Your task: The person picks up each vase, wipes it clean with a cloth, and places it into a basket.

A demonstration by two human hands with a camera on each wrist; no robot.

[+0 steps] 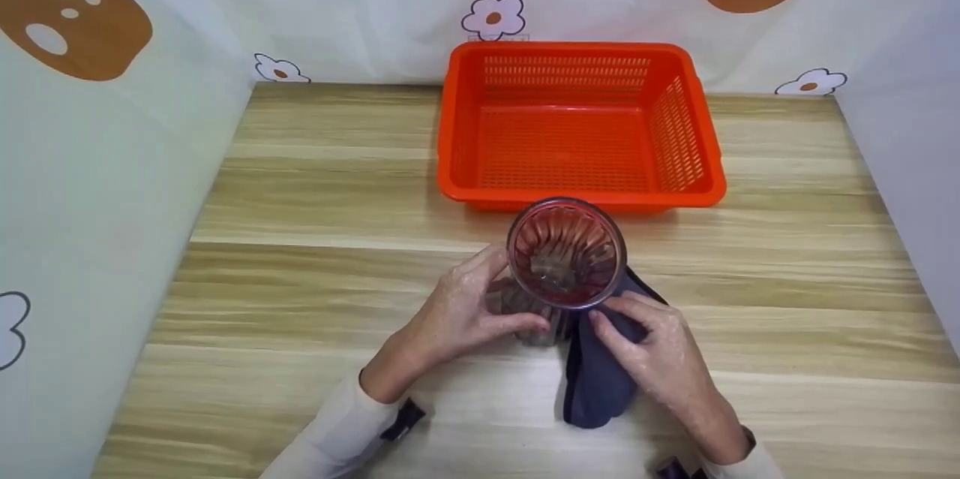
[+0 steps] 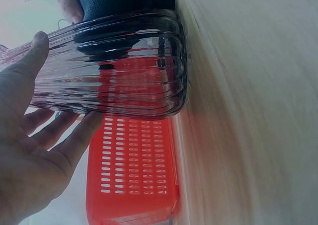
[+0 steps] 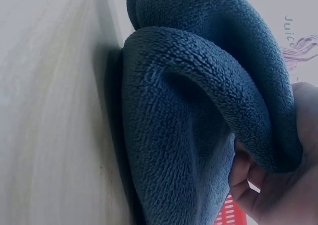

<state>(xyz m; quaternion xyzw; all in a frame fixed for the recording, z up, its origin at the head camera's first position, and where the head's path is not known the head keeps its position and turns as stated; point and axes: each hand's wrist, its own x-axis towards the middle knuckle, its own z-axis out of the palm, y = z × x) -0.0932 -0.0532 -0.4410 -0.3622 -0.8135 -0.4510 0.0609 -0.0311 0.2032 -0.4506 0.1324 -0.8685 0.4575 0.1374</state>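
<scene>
A tall fluted glass vase, pinkish and clear, stands upright on the wooden table before the basket. My left hand holds it from the left. In the left wrist view its thumb lies on one side of the glass and its fingers on the other. A dark grey-blue towel hangs in folds from my right hand, which pinches it at the vase's near right rim. In the right wrist view the fuzzy towel covers part of that hand's fingers.
Behind the vase is a red plastic basket with slotted walls, close to the back wall. White sheeting with flower prints encloses the light wooden table at the back and sides.
</scene>
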